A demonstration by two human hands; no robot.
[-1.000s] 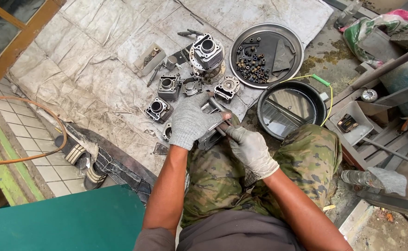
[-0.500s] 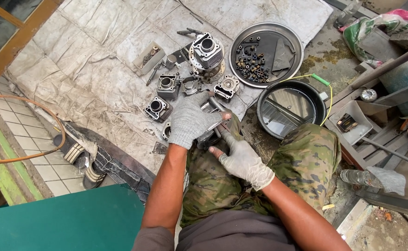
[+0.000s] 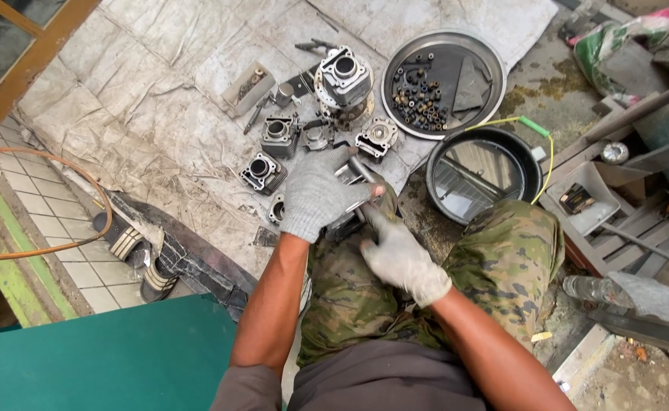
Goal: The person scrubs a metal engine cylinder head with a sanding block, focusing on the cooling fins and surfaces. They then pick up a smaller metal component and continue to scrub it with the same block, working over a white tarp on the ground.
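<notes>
Here knit-gloved left hand [image 3: 317,194] and right hand [image 3: 400,259] clasp a grimy metal engine part [image 3: 347,222]

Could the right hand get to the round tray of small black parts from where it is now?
Probably yes. The right hand is gripping a metal tool, so it would have to let go first, but nothing tall stands between it and the tray.

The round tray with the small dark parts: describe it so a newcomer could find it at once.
Start at the grey cloth spread on the floor. At its far right corner lies the shallow metal tray, just beyond the black basin. It alone holds a heap of small dark parts and a dark rag; the basin shows only shiny liquid.
</notes>
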